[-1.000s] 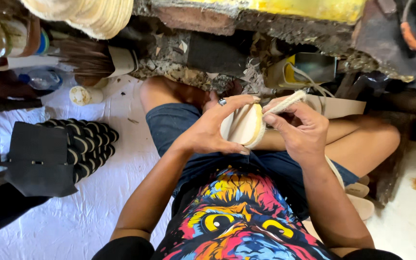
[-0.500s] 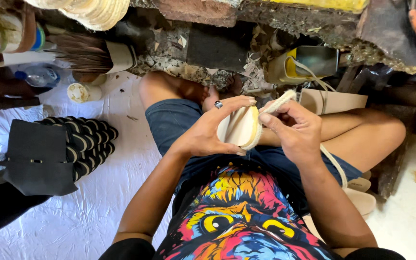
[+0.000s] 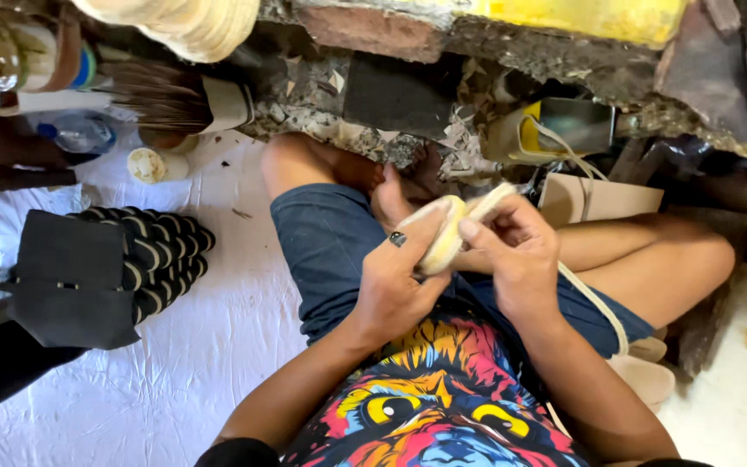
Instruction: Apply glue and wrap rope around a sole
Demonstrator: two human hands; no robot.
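Head view: my left hand (image 3: pixel 395 290) and right hand (image 3: pixel 512 251) both clamp the cream sole (image 3: pixel 443 238); I should keep thumbs pressing evenly along its edge.

A white sheet (image 3: pixel 175 380) covers the floor below a crumbling wall (image 3: pixel 408 95) with a yellow band (image 3: pixel 581 17).
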